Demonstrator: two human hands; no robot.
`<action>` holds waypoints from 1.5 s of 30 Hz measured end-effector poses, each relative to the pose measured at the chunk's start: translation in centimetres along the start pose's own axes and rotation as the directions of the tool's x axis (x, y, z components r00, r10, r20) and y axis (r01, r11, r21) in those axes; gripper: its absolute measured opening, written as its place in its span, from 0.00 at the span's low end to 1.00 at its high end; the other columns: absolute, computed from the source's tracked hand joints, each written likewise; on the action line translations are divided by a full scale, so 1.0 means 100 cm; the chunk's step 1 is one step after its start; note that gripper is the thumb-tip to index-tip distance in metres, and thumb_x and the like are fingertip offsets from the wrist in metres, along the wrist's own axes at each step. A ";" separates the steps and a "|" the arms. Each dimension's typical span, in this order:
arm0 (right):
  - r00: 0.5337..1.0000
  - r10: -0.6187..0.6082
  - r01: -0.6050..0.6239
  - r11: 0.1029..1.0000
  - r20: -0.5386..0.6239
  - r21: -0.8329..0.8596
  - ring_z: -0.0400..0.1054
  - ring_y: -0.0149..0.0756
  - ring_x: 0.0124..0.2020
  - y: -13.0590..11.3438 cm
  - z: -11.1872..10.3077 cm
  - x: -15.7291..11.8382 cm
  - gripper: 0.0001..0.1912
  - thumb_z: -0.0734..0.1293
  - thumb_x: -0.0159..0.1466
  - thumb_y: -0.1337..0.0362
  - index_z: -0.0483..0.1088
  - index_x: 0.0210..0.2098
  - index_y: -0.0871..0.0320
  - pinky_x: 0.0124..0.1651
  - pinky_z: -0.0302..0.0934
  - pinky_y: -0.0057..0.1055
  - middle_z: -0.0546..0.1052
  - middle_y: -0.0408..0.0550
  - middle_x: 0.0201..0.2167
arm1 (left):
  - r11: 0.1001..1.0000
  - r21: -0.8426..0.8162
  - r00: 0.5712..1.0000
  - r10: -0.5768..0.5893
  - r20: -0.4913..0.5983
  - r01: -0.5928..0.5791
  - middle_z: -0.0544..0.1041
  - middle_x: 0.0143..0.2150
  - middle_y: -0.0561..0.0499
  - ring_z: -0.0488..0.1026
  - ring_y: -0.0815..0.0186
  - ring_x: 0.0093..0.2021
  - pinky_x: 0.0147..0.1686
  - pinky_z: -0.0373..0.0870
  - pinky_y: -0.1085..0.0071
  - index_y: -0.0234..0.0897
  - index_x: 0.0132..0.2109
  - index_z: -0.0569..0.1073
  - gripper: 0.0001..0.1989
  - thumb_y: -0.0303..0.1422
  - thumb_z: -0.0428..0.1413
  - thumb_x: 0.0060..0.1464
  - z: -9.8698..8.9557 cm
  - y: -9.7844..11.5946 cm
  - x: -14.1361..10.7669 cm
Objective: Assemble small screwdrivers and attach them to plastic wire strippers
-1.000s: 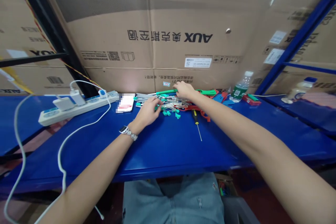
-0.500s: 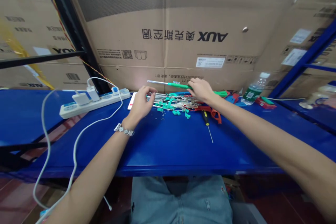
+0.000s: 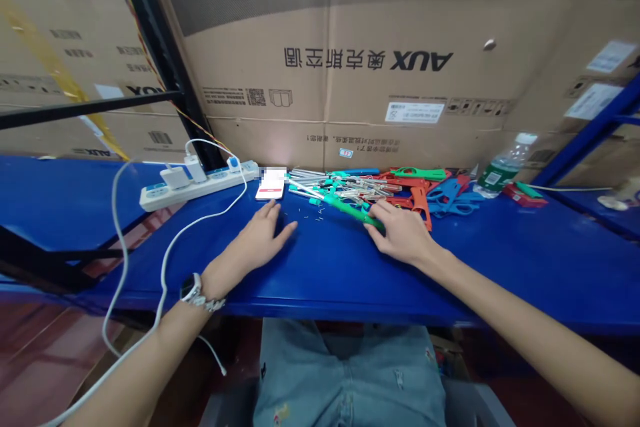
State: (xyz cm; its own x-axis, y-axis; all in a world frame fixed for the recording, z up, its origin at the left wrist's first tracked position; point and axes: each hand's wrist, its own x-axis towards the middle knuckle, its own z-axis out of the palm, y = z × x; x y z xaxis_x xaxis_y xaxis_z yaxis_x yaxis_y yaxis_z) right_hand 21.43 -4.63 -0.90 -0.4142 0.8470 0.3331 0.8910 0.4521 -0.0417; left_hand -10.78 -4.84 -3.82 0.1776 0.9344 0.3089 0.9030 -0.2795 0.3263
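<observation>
My right hand is closed around the thick end of a long green tool with a thin metal tube. The tube points left and away, across the near side of a pile of metal rods with teal clips. My left hand is open just above the blue tabletop, thumb apart from the fingers, holding nothing. Beyond its fingertips lies a phone with a lit screen. Small metal bits are scattered between my hands. The black-and-yellow screwdriver seen earlier is hidden now.
Red pistol-shaped plastic parts, a green one and blue ones lie right of the pile. A water bottle stands farther right. At left is a power strip with white cables; cardboard boxes rise behind.
My right hand has brought the green tool down and nearer to me, its tube now at the pile. My left hand has drawn back from the pile and spread, uncovering the phone.
</observation>
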 end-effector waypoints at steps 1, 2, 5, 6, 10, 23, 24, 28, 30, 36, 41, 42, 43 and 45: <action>0.999 0.037 -0.036 0.999 -0.031 0.039 0.72 0.43 0.36 0.000 0.002 0.005 0.08 0.63 0.68 0.59 0.72 0.40 0.55 0.28 0.46 0.34 0.79 0.52 0.43 | 1.000 0.021 0.998 -0.011 0.070 0.009 0.66 0.70 0.26 0.62 0.40 0.72 0.68 0.63 0.46 0.26 0.65 0.68 0.38 0.55 0.47 0.65 0.004 0.005 -0.001; 0.996 0.071 -0.066 0.995 -0.059 0.081 0.72 0.43 0.37 0.000 0.004 0.010 0.07 0.64 0.68 0.59 0.71 0.40 0.55 0.29 0.47 0.34 0.79 0.51 0.43 | 0.999 0.037 0.991 -0.021 0.129 0.016 0.62 0.73 0.25 0.57 0.39 0.75 0.70 0.58 0.45 0.23 0.68 0.65 0.43 0.58 0.45 0.65 0.009 0.011 -0.001; 0.983 0.147 -0.125 0.974 -0.106 0.191 0.73 0.44 0.39 -0.003 0.008 0.028 0.06 0.67 0.66 0.59 0.70 0.37 0.55 0.31 0.50 0.33 0.80 0.49 0.40 | 0.998 0.061 0.975 -0.034 0.218 0.021 0.52 0.76 0.24 0.47 0.39 0.78 0.74 0.50 0.46 0.18 0.73 0.56 0.50 0.61 0.40 0.66 0.021 0.034 0.002; 0.980 0.162 -0.135 0.967 -0.113 0.216 0.72 0.44 0.38 -0.005 0.009 0.033 0.06 0.67 0.65 0.59 0.70 0.36 0.55 0.32 0.50 0.33 0.80 0.49 0.39 | 0.998 0.062 0.972 -0.025 0.236 0.011 0.50 0.77 0.23 0.45 0.40 0.78 0.75 0.48 0.46 0.16 0.74 0.54 0.50 0.60 0.40 0.66 0.025 0.041 0.004; 0.978 0.171 -0.135 0.955 -0.118 0.262 0.73 0.44 0.39 -0.019 0.013 0.046 0.06 0.68 0.65 0.60 0.69 0.34 0.55 0.32 0.51 0.33 0.80 0.48 0.38 | 0.999 0.034 0.964 0.023 0.265 -0.033 0.47 0.77 0.23 0.41 0.43 0.79 0.76 0.45 0.49 0.15 0.75 0.50 0.46 0.55 0.40 0.68 0.038 0.062 0.018; 0.978 0.196 -0.165 0.932 -0.066 0.323 0.71 0.42 0.34 -0.026 0.021 0.048 0.07 0.68 0.65 0.58 0.69 0.34 0.54 0.33 0.52 0.33 0.80 0.47 0.34 | 0.969 0.024 0.966 0.244 0.083 -0.247 0.75 0.36 0.42 0.76 0.51 0.41 0.46 0.74 0.53 0.39 0.35 0.69 0.16 0.47 0.53 0.64 0.010 0.026 0.040; 0.980 0.187 -0.156 0.934 -0.068 0.321 0.72 0.42 0.35 -0.027 0.022 0.048 0.07 0.68 0.65 0.58 0.69 0.35 0.54 0.33 0.52 0.33 0.80 0.47 0.34 | 0.959 0.021 0.953 0.278 0.119 -0.282 0.74 0.34 0.43 0.75 0.52 0.40 0.47 0.73 0.54 0.40 0.33 0.69 0.17 0.46 0.52 0.65 0.011 0.024 0.045; 0.981 0.181 -0.150 0.936 -0.070 0.318 0.72 0.42 0.36 -0.027 0.026 0.046 0.07 0.68 0.65 0.58 0.69 0.36 0.54 0.34 0.52 0.33 0.80 0.47 0.34 | 0.930 0.047 0.919 0.351 0.179 -0.365 0.75 0.37 0.42 0.76 0.53 0.40 0.49 0.72 0.55 0.39 0.32 0.70 0.17 0.41 0.48 0.67 0.022 0.025 0.066; 0.980 0.191 -0.163 0.932 -0.056 0.322 0.71 0.42 0.35 -0.025 0.025 0.044 0.07 0.68 0.65 0.58 0.70 0.36 0.54 0.34 0.52 0.32 0.80 0.46 0.34 | 0.925 0.049 0.914 0.362 0.181 -0.376 0.76 0.38 0.41 0.76 0.53 0.41 0.48 0.73 0.55 0.39 0.33 0.71 0.16 0.40 0.48 0.67 0.026 0.027 0.073; 0.980 0.197 -0.178 0.928 -0.025 0.328 0.70 0.41 0.32 -0.022 0.021 0.037 0.07 0.67 0.66 0.57 0.71 0.37 0.53 0.33 0.52 0.33 0.80 0.46 0.34 | 0.944 -0.068 0.934 0.330 0.135 -0.324 0.77 0.35 0.43 0.76 0.56 0.37 0.45 0.73 0.57 0.40 0.33 0.70 0.16 0.41 0.47 0.68 0.023 0.028 0.071; 0.980 0.186 -0.151 0.929 -0.073 0.338 0.70 0.42 0.32 -0.021 0.022 0.034 0.07 0.66 0.67 0.57 0.71 0.37 0.53 0.33 0.53 0.33 0.80 0.47 0.34 | 0.947 -0.013 0.934 0.317 0.166 -0.320 0.73 0.25 0.47 0.73 0.58 0.28 0.34 0.71 0.61 0.40 0.27 0.68 0.24 0.52 0.51 0.65 0.018 0.037 0.063; 0.980 0.181 -0.144 0.928 -0.079 0.343 0.70 0.41 0.32 -0.021 0.022 0.034 0.07 0.66 0.67 0.57 0.71 0.37 0.54 0.33 0.53 0.33 0.80 0.47 0.35 | 0.945 0.013 0.930 0.319 0.182 -0.327 0.73 0.25 0.46 0.73 0.58 0.28 0.34 0.71 0.61 0.40 0.26 0.67 0.24 0.51 0.51 0.65 0.019 0.038 0.065; 0.981 0.177 -0.139 0.928 -0.081 0.346 0.71 0.41 0.33 -0.021 0.022 0.034 0.07 0.66 0.67 0.57 0.71 0.37 0.54 0.33 0.53 0.33 0.80 0.47 0.35 | 0.942 0.037 0.926 0.320 0.202 -0.333 0.74 0.26 0.46 0.74 0.57 0.29 0.35 0.71 0.61 0.40 0.26 0.68 0.24 0.49 0.50 0.67 0.021 0.040 0.067; 0.982 0.178 -0.143 0.927 -0.069 0.346 0.71 0.41 0.33 -0.021 0.022 0.034 0.07 0.67 0.67 0.57 0.71 0.37 0.54 0.33 0.52 0.33 0.80 0.47 0.36 | 0.935 0.060 0.914 0.326 0.243 -0.350 0.76 0.29 0.44 0.76 0.57 0.31 0.36 0.71 0.61 0.40 0.28 0.69 0.22 0.44 0.48 0.69 0.026 0.040 0.075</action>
State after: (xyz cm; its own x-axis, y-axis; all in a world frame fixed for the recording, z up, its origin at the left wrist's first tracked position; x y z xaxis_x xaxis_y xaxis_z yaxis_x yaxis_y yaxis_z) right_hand 17.76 -2.12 -1.80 -0.2356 0.8925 0.3846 0.8211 0.3945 -0.4124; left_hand -4.88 1.60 -2.52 0.5519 0.8161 0.1717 0.8056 -0.5749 0.1432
